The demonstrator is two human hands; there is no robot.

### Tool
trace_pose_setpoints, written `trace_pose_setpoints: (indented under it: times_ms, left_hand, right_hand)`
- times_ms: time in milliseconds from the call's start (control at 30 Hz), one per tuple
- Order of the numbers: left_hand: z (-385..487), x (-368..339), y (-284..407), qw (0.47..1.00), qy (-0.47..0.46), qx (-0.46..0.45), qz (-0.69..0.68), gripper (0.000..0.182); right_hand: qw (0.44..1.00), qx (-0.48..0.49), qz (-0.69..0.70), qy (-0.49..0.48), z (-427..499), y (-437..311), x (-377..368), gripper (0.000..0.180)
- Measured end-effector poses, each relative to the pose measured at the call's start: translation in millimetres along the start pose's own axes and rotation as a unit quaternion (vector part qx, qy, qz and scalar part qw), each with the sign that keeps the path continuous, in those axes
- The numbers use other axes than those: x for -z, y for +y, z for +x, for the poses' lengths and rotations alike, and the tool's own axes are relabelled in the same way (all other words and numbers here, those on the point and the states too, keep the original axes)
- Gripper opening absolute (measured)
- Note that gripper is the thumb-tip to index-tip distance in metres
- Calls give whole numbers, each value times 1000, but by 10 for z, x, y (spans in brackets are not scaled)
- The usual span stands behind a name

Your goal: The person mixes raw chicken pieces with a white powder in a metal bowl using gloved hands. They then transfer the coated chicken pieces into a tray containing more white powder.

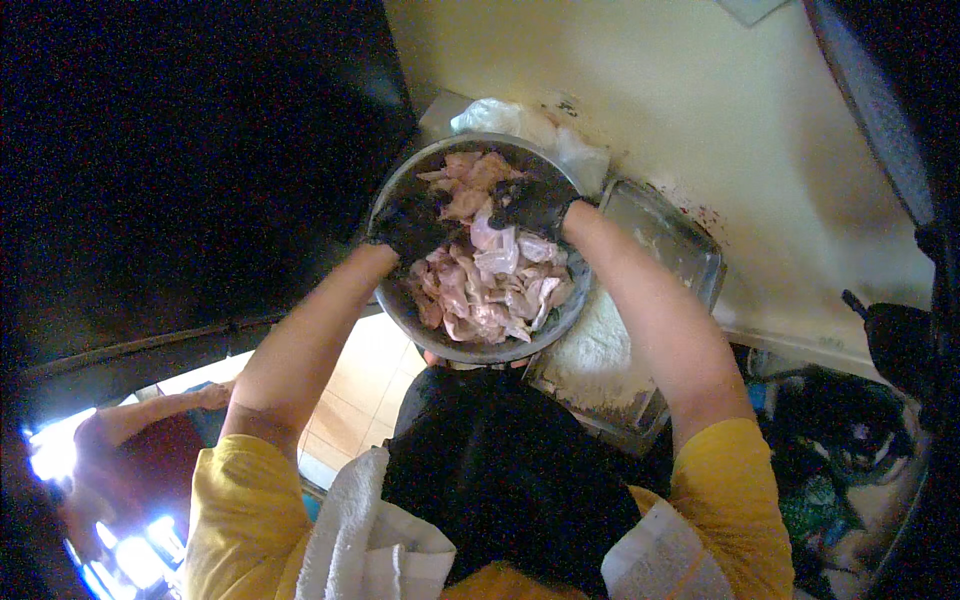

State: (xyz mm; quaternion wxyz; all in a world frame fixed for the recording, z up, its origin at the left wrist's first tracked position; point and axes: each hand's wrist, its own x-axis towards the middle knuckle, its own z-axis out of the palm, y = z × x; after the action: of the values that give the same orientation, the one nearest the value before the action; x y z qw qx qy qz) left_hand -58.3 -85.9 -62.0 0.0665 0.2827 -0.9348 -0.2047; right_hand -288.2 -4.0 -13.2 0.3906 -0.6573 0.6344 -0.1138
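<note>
A round metal bowl stands in front of my body and contains raw chicken pieces. Most of the pieces lie in its near half; a smaller cluster of darker, orange-tinted pieces is at the far side. My left hand, in a black glove, reaches over the left rim into the bowl. From the right comes my right hand, gloved alike, its fingertips against the chicken near the middle. Pieces lie between the two hands. The dark gloves blur the fingers, so their grip is unclear.
Right of the bowl is a rectangular metal tray with white powder in it. A white plastic bag lies behind the bowl against the wall. A dark panel fills the left. Another person's arm shows lower left.
</note>
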Motion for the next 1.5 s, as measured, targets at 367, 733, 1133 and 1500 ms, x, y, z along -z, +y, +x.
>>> trace_pose_setpoints:
  times_ms: [367, 733, 1133, 1500]
  left_hand:
    - [150, -667, -59, 839, -31, 185, -510, 53]
    - [195, -407, -64, 880, 21, 137, -454, 50]
    - [152, -174, -198, 965, -11, 42, -259, 56]
    - [635, -493, 24, 770, -29, 156, -618, 52]
  right_hand:
    - [977, 43, 98, 185, 385, 596, -374, 80]
    - [994, 76, 72, 35, 450, 305, 52, 65]
    - [993, 97, 63, -36, 611, 414, 37, 65]
    - [994, -4, 20, 107, 671, 204, -139, 50]
